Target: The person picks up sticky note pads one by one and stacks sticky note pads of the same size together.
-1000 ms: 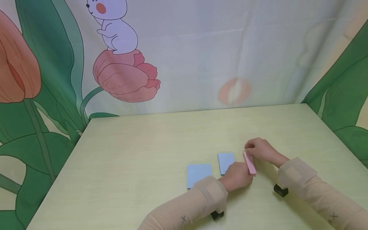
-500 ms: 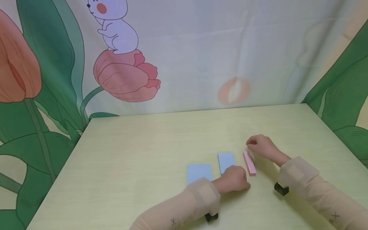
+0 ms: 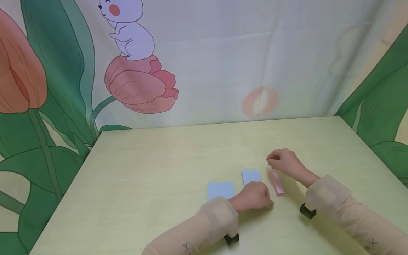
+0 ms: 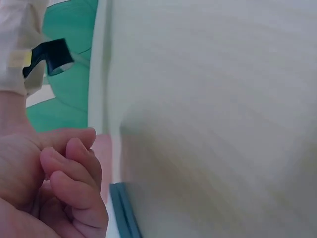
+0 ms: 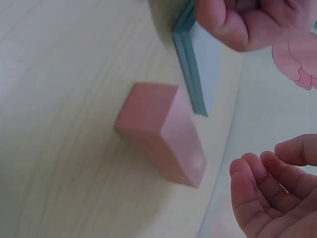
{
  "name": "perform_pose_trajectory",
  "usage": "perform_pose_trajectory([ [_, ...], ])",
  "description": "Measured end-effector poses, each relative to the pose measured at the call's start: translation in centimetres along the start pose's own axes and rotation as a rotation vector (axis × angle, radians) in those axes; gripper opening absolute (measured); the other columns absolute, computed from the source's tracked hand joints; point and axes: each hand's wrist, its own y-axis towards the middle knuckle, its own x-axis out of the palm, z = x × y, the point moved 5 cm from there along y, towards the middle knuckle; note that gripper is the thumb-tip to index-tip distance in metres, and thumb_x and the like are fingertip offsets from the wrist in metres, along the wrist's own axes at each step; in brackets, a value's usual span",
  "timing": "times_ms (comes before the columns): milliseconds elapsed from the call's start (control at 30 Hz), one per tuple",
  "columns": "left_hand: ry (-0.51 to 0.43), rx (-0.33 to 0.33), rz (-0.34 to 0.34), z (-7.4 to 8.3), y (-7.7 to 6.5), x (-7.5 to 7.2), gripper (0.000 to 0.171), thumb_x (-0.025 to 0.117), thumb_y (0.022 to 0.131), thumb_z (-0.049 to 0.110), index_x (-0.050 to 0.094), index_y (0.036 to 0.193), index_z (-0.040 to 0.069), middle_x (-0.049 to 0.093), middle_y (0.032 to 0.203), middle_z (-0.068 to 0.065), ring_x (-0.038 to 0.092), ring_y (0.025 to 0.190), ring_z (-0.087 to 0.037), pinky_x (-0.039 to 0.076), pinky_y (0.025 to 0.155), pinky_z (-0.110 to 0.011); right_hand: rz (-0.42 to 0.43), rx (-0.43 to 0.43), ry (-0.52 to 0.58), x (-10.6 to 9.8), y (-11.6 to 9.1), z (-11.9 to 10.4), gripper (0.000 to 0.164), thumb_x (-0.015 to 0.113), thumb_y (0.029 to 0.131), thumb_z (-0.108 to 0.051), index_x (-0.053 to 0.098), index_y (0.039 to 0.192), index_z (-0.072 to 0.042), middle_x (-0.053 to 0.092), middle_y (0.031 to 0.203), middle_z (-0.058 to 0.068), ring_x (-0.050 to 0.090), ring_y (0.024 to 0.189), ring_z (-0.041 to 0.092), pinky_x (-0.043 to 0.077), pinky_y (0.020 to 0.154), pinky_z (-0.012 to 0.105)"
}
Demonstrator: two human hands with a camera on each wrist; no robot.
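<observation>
A pink rectangular block [image 3: 278, 185] lies lengthwise on the table, its squared end facing the right wrist view [image 5: 148, 111]. My left hand [image 3: 253, 196] hovers left of it with loosely curled fingers, partly covering a small blue rectangular piece [image 3: 251, 176]. Nothing shows within those fingers [image 4: 74, 186]. Just beyond the pink block's far end is my right hand [image 3: 285, 162], bent fingers [image 5: 242, 191] apart from the block and holding nothing. A larger blue square piece [image 3: 220, 190] sits farther left, its near part hidden by the left sleeve.
The pale wooden table [image 3: 153, 166] reaches back to a printed curtain [image 3: 210, 63] with flowers and a white animal. A black wrist device [image 3: 231, 239] hangs under the left cuff, and another black device [image 3: 307, 211] under the right.
My left hand has drawn away to the left from the pink block. My right hand rose off its far end, then shifted slightly left. The block has stayed in place.
</observation>
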Motion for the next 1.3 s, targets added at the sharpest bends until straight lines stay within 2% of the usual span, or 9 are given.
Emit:
perform_pose_trajectory([
  [200, -0.082, 0.0, 0.053, -0.7, -0.1, -1.6, 0.031, 0.061, 0.076, 0.016, 0.053, 0.047, 0.009, 0.043, 0.04, 0.007, 0.032, 0.038, -0.005, 0.023, 0.039, -0.015, -0.055, 0.038, 0.066, 0.6, -0.4, -1.1, 0.021, 0.048, 0.083, -0.007, 0.061, 0.088, 0.008, 0.062, 0.076, 0.015, 0.058, 0.06, 0.013, 0.049, 0.057, 0.026],
  [400, -0.139, -0.036, 0.111, -1.5, 0.0, -3.2, 0.03, 0.059, 0.079, 0.015, 0.052, 0.05, 0.01, 0.047, 0.043, 0.005, 0.038, 0.04, -0.006, 0.027, 0.041, -0.016, -0.144, 0.115, 0.144, 1.5, -0.8, -1.5, 0.021, 0.047, 0.083, -0.006, 0.059, 0.091, 0.008, 0.059, 0.07, 0.009, 0.057, 0.057, 0.012, 0.05, 0.057, 0.027],
  [567, -0.138, -0.053, 0.153, -2.0, 0.3, -4.0, 0.024, 0.057, 0.08, 0.014, 0.054, 0.056, 0.011, 0.046, 0.044, 0.005, 0.041, 0.043, -0.006, 0.031, 0.043, -0.016, -0.212, 0.16, 0.164, 2.4, -0.9, -2.1, 0.018, 0.05, 0.083, -0.008, 0.059, 0.091, 0.006, 0.058, 0.069, 0.007, 0.056, 0.056, 0.013, 0.05, 0.055, 0.026],
  [700, -0.133, -0.078, 0.185, -2.3, 0.4, -4.6, 0.017, 0.057, 0.078, 0.013, 0.058, 0.061, 0.01, 0.05, 0.047, 0.004, 0.045, 0.045, -0.007, 0.033, 0.045, -0.016, -0.221, 0.184, 0.166, 2.7, -0.9, -2.3, 0.02, 0.05, 0.084, -0.009, 0.057, 0.096, 0.005, 0.057, 0.073, 0.008, 0.055, 0.056, 0.013, 0.05, 0.055, 0.026],
  [833, -0.149, -0.124, 0.206, -3.0, 0.5, -5.2, 0.014, 0.057, 0.078, 0.011, 0.06, 0.064, 0.009, 0.053, 0.05, 0.003, 0.047, 0.047, -0.007, 0.035, 0.046, -0.016, -0.218, 0.203, 0.169, 3.0, -0.7, -2.4, 0.03, 0.05, 0.085, -0.013, 0.052, 0.109, 0.006, 0.057, 0.088, 0.012, 0.056, 0.064, 0.015, 0.05, 0.058, 0.027],
  [967, -0.174, -0.167, 0.216, -3.8, 0.7, -5.5, 0.012, 0.055, 0.077, 0.007, 0.061, 0.067, 0.009, 0.055, 0.053, 0.002, 0.047, 0.048, -0.008, 0.034, 0.045, -0.017, -0.217, 0.212, 0.174, 3.3, -0.6, -2.5, 0.042, 0.05, 0.085, -0.015, 0.042, 0.121, 0.007, 0.055, 0.104, 0.018, 0.057, 0.077, 0.021, 0.051, 0.062, 0.029],
  [1133, -0.167, -0.198, 0.239, -4.7, 0.7, -6.0, 0.007, 0.055, 0.078, 0.007, 0.062, 0.077, 0.007, 0.058, 0.063, 0.001, 0.045, 0.052, -0.01, 0.034, 0.046, -0.018, -0.225, 0.236, 0.18, 3.7, -0.5, -2.5, 0.05, 0.049, 0.086, -0.017, 0.035, 0.127, 0.006, 0.049, 0.117, 0.023, 0.054, 0.093, 0.028, 0.05, 0.069, 0.032],
  [1233, -0.124, -0.239, 0.252, -5.1, 0.6, -6.4, 0.008, 0.055, 0.08, 0.01, 0.063, 0.082, 0.008, 0.057, 0.068, 0.001, 0.046, 0.054, -0.011, 0.034, 0.046, -0.02, -0.228, 0.248, 0.167, 3.9, -0.4, -2.5, 0.05, 0.05, 0.085, -0.018, 0.034, 0.127, 0.006, 0.051, 0.114, 0.022, 0.053, 0.09, 0.027, 0.049, 0.069, 0.032],
  [1300, -0.089, -0.276, 0.257, -5.3, 0.6, -6.5, 0.008, 0.055, 0.08, 0.013, 0.062, 0.082, 0.01, 0.055, 0.068, 0.002, 0.046, 0.055, -0.011, 0.034, 0.046, -0.021, -0.227, 0.258, 0.151, 4.1, -0.3, -2.3, 0.05, 0.051, 0.085, -0.018, 0.035, 0.126, 0.005, 0.054, 0.103, 0.019, 0.053, 0.083, 0.024, 0.048, 0.067, 0.03],
])
